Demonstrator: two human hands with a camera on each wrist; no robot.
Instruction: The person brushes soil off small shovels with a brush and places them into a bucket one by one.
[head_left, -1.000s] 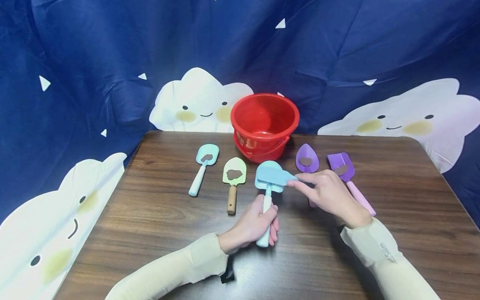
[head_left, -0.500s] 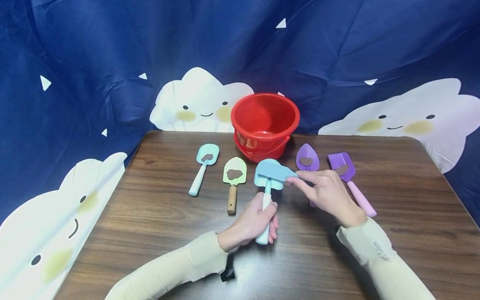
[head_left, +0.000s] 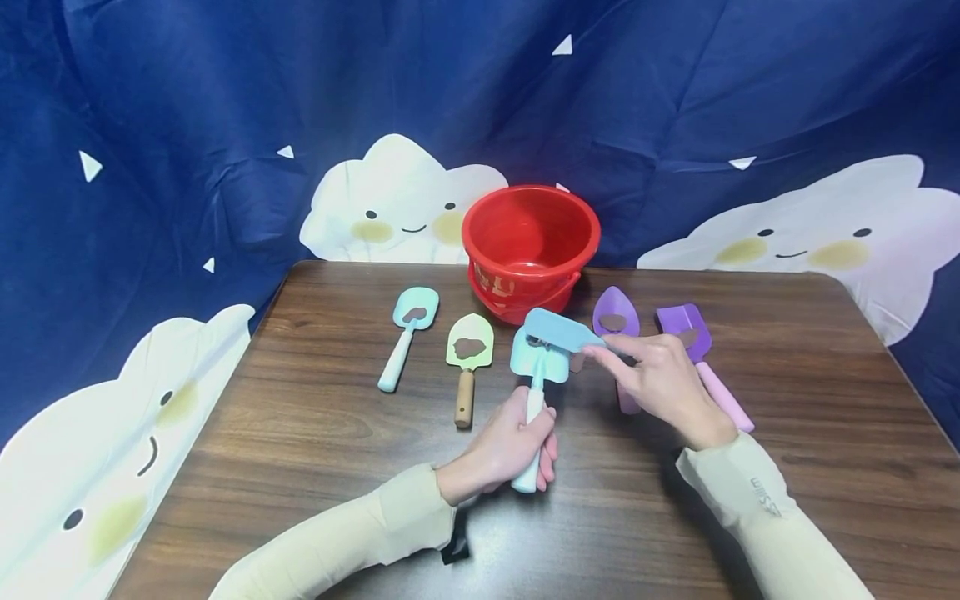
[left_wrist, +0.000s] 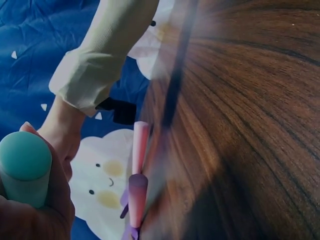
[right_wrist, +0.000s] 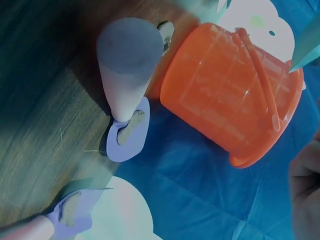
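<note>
My left hand [head_left: 506, 442] grips the white handle of a light-blue toy shovel [head_left: 540, 367], blade pointing away from me. In the left wrist view, the handle's round teal end [left_wrist: 25, 156] shows between the fingers. Between thumb and fingers, my right hand [head_left: 663, 379] pinches the narrow end of a flat blue scraper [head_left: 558, 329]. The scraper slants over the far part of the shovel's blade, with a little dark stuff visible below it; whether they touch I cannot tell. Only a teal corner of the scraper [right_wrist: 306, 47] enters the right wrist view.
A red bucket [head_left: 528, 287] stands behind the hands. Left lie another light-blue shovel [head_left: 405, 337] and a green one [head_left: 468, 354]; right, two purple shovels, one pointed [head_left: 615, 304], one square [head_left: 693, 321]. These carry brown patches. A brown patch [head_left: 576, 362] also shows beside the held shovel.
My right hand has shifted the scraper from across the blade's middle toward its far edge and slightly right, uncovering more of the blade. My left hand has barely moved.
</note>
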